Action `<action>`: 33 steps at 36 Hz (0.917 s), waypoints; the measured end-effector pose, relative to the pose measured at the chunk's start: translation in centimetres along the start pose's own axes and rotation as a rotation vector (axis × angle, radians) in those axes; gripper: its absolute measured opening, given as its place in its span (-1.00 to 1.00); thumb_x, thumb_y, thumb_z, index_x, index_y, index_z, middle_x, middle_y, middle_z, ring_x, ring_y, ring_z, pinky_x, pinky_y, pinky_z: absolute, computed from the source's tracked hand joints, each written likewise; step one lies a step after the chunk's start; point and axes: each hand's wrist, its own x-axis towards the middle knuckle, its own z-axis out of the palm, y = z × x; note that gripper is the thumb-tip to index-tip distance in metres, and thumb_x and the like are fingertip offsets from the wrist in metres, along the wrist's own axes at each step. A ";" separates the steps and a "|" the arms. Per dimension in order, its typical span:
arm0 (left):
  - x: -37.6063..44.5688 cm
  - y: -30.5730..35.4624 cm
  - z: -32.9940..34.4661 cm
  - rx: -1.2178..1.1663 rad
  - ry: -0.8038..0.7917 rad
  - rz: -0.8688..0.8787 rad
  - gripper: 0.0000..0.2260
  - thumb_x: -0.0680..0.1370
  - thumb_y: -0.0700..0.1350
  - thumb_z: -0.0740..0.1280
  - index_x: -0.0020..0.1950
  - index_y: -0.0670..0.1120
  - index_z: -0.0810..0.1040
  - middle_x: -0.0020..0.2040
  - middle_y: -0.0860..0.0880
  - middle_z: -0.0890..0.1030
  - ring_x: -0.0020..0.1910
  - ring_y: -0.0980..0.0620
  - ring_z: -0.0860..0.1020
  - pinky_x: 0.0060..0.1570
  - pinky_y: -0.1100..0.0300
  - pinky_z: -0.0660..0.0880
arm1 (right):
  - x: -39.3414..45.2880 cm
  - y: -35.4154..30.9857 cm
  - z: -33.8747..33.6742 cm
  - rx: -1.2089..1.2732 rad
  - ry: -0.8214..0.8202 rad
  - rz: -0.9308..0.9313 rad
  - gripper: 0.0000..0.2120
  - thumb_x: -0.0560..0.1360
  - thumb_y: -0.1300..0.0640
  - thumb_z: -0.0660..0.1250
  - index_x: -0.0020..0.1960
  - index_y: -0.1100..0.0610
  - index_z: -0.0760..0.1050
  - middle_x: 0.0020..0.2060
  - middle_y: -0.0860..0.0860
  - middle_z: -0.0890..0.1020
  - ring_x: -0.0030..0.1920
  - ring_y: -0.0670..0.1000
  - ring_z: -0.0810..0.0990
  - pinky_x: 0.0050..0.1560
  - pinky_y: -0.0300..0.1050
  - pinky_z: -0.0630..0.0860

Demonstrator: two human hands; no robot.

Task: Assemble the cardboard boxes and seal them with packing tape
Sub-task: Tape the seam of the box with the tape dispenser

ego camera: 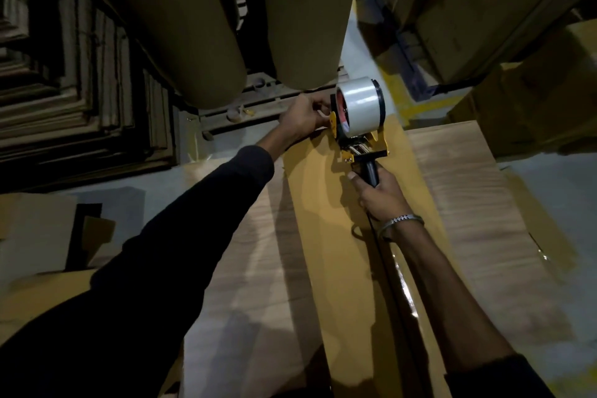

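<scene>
flattened tan cardboard box lies stretched away from the person on pale wood-grain boards, its centre seam running under a glossy strip of clear tape toward the far end. at that far end sits the yellow tape dispenser with a black handle and a fat roll of clear packing tape. the right hand is wrapped firmly round the black handle, a silver bracelet at the wrist, while the left hand, in a dark sleeve, has its fingers curled in a pinch at the dispenser's front edge by the box end; whether it holds the tape tail or the box edge i cannot tell. the board looks light but broad and floppy, stiff along the flutes and ready to crease at the scored folds, so it is best steadied by pressing flat near the seam or gripping an edge, not a corner. the tape will likely be thin, sticky and quick to wrinkle or fold on itself, so the dispenser should be taken by its handle and kept low and taut. two large brown paper rolls stand behind, with stacked cardboard at left.
</scene>
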 end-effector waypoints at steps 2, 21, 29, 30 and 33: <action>-1.0 0.1 0.4 0.099 0.035 0.100 -0.83 0.51 -0.24 0.52 0.09 -0.13 0.72 0.01 -0.04 0.70 -0.03 0.01 0.65 0.06 -0.14 0.66 | -0.2 -0.1 -0.2 0.018 -0.010 0.012 -0.93 0.58 -0.04 0.44 -0.01 -0.10 0.56 -0.26 -0.10 0.57 -0.25 0.00 0.52 -0.14 0.01 0.47; -0.7 0.4 -0.2 0.225 -0.211 -0.015 -0.79 0.66 -0.17 0.38 0.28 -0.06 0.69 0.13 0.11 0.61 0.02 0.29 0.51 0.04 0.35 0.40 | -3.0 -3.4 -1.8 0.065 -0.063 0.114 -0.86 0.63 0.01 0.39 0.06 0.06 0.50 -0.31 -0.01 0.46 -0.40 -0.05 0.41 -0.40 -0.14 0.38; -0.7 -0.1 -0.2 0.108 -0.204 0.037 -0.81 0.59 -0.11 0.48 0.20 -0.08 0.74 0.10 0.09 0.73 0.01 0.30 0.65 0.01 0.44 0.51 | -6.6 -2.7 -4.5 -0.007 -0.155 0.149 -0.90 0.64 0.01 0.38 0.00 0.01 0.50 -0.32 -0.06 0.52 -0.41 -0.10 0.47 -0.36 -0.16 0.42; -0.7 -0.1 -0.2 0.106 -0.199 0.037 -0.80 0.58 -0.09 0.50 0.19 -0.07 0.74 0.09 0.10 0.73 0.02 0.29 0.65 0.02 0.43 0.51 | -6.9 -2.4 -4.6 -0.034 -0.155 0.145 -0.89 0.64 0.00 0.38 0.01 0.01 0.51 -0.32 -0.06 0.53 -0.41 -0.10 0.48 -0.36 -0.15 0.43; -0.9 0.0 -0.3 0.127 -0.187 0.042 -0.81 0.57 -0.05 0.51 0.17 -0.02 0.75 0.10 0.12 0.72 0.08 0.22 0.65 0.09 0.31 0.54 | -7.7 -1.6 -4.7 -0.062 -0.161 0.153 -0.86 0.64 -0.01 0.37 0.06 0.06 0.52 -0.32 -0.05 0.52 -0.39 -0.08 0.48 -0.33 -0.12 0.43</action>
